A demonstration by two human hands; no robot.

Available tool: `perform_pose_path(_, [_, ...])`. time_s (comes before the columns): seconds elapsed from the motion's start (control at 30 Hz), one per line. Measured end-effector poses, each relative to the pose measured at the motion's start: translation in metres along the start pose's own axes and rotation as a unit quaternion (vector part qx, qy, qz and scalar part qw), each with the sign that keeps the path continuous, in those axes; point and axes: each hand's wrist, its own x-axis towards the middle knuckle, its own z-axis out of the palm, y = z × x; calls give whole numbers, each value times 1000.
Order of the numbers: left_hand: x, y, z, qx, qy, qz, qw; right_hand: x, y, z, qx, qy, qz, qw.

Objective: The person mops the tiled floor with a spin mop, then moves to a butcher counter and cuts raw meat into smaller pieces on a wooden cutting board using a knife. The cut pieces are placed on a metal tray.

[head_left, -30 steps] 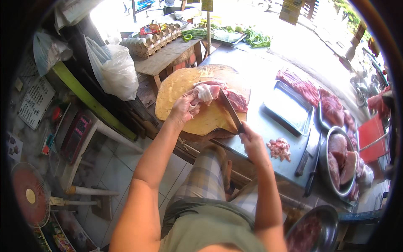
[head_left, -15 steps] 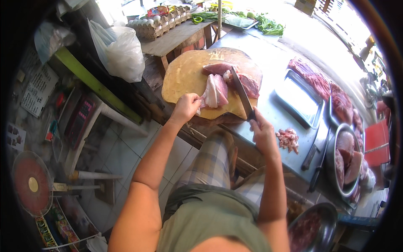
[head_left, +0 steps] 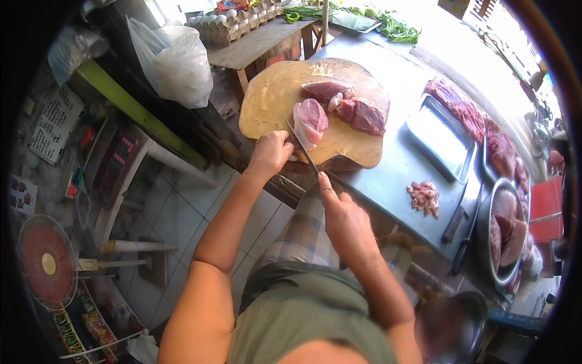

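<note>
The knife (head_left: 303, 148), swung leftward, fills the right grip (head_left: 347, 223); meat (head_left: 310, 120) lies ahead, left grip's (head_left: 270, 155) hold unclear.

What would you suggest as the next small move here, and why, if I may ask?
I would probably ease the left hand slightly leftward, clear of the knife. The right hand grips its handle, and the blade lies between the left hand's curled fingers and the nearest meat piece, very close to both.
</note>
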Motion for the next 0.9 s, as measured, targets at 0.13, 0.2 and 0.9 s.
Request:
perform_pose_path(0.13, [-1, -3, 3, -19, 13, 30, 999, 19, 1, -2, -12, 1, -19, 1000])
perform_pose_path(0.2, [-1, -4, 4, -60, -13, -2, 998, 44, 1, 1, 19, 25, -43, 999])
perform_pose_path(0.9, [-14, -22, -18, -445, 87, 45, 890, 0, 29, 13, 149, 44, -9, 988])
